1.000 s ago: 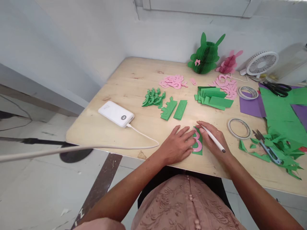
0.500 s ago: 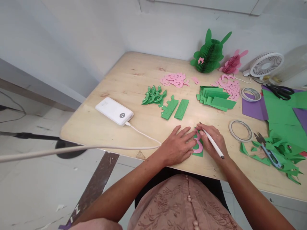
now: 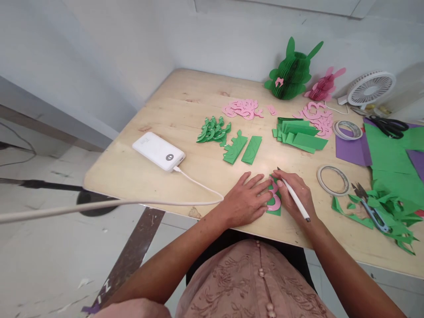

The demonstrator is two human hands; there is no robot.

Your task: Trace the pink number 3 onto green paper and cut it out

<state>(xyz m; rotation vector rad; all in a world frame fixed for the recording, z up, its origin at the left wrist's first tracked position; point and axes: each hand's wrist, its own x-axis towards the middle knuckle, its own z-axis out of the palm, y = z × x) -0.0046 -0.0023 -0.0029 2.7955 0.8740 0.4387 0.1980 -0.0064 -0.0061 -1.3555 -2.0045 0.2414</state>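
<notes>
My left hand (image 3: 250, 199) lies flat near the table's front edge, fingers spread. Its fingertips press on a pink paper cutout (image 3: 274, 203) with a curved, 3-like edge, which rests on a green paper strip (image 3: 273, 213). In my right hand (image 3: 296, 194) is a white pen (image 3: 297, 203), closed between thumb and fingers. The pen's tip is at the top of the cutout, partly hidden by my fingers. Beyond my hands lie two green paper pieces, a scalloped one (image 3: 236, 149) and a rectangular one (image 3: 251, 149) with a drawn curve.
Green cutouts (image 3: 213, 130), pink cutouts (image 3: 243, 108) and folded green strips (image 3: 298, 134) lie further back. On the right are a tape roll (image 3: 333, 192), scissors (image 3: 374, 212) and green scraps (image 3: 395, 216). A power bank (image 3: 159, 151) with a cable sits left. Paper rabbits (image 3: 291, 75) stand behind.
The whole view has shifted slightly. Both hands, the pen and the pink cutout keep nearly the same places.
</notes>
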